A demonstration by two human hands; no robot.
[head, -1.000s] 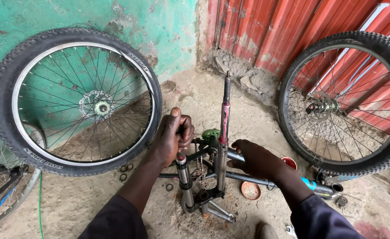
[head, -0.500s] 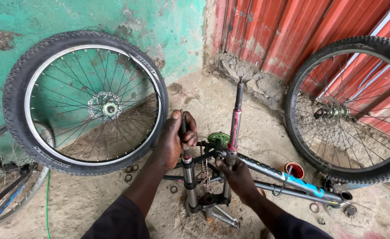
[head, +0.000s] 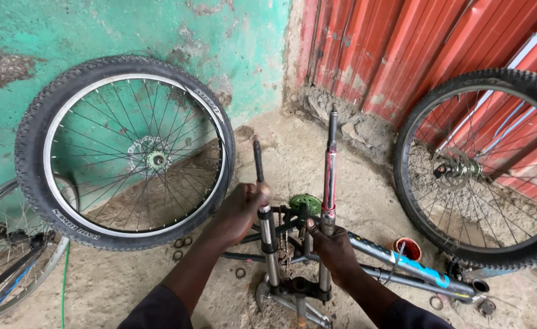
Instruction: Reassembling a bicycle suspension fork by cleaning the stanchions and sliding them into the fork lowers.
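Bare sandy ground (head: pixel 128 286) meets a flaking green wall (head: pixel 128 30) and red corrugated sheeting (head: pixel 439 55), and at the middle of it stands a bicycle suspension fork (head: pixel 293 244), legs pointing up, its crown low near the bottom edge of the view. This fork is the landmark for everything else.

Left of the fork a spoked wheel with a knobbly tyre (head: pixel 125 152) leans on the green wall; further left, part of another rim (head: pixel 12 256) lies low. Right of the fork a second wheel (head: pixel 482 170) leans against the red sheeting. A grey and blue bicycle frame (head: pixel 402 268) lies on the ground, running from the fork's base off to the right, with a small red pot (head: pixel 406 248) just beyond it. A green toothed part (head: pixel 305 203) sits just behind the fork, between its legs. Small rings and washers (head: pixel 182 247) lie scattered to the fork's lower left.

The left hand (head: pixel 241 213) is wrapped around the fork's left leg (head: pixel 262 207), just above the chrome section. The right hand (head: pixel 332 247) is closed around the right leg (head: pixel 329 176), low down near the reddish sleeve. Both hands are clamped, apart from each other, one per leg.

The work looks like a stage of handling the fork out of the frame, steadying or working the legs. Whatever follows calls for a firm, even grip on both legs so the fork stays upright and does not twist.
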